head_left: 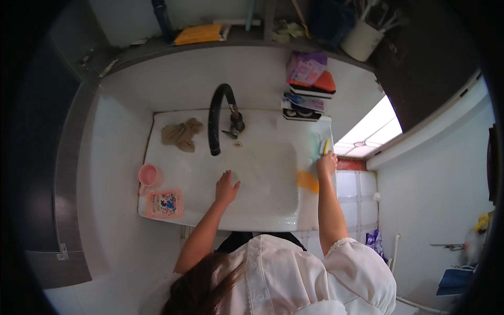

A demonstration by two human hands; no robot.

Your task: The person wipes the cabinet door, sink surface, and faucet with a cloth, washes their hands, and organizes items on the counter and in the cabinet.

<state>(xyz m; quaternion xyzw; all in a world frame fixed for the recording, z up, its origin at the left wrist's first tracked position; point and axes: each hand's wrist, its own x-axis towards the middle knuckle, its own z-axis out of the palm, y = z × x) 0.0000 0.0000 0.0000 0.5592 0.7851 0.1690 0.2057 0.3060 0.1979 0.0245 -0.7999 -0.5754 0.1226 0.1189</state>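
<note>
My left hand hovers over the white sink basin, its thumb apart from the fingers and nothing in it. At the sink's right rim my right hand is closed on a slim yellow-and-white object; its lower part is hidden by the fingers, and I cannot make out its kind. Just left of that hand is a pale teal item, too blurred to name. An orange flat piece, perhaps a sponge or cloth, rests on the rim below it. The black curved faucet arches over the basin's far side.
On the sink's left ledge are a crumpled brown cloth, a pink mug and a pink printed packet. Small racks with packets and an orange item hang at the back right. A shelf runs above, with a utensil holder.
</note>
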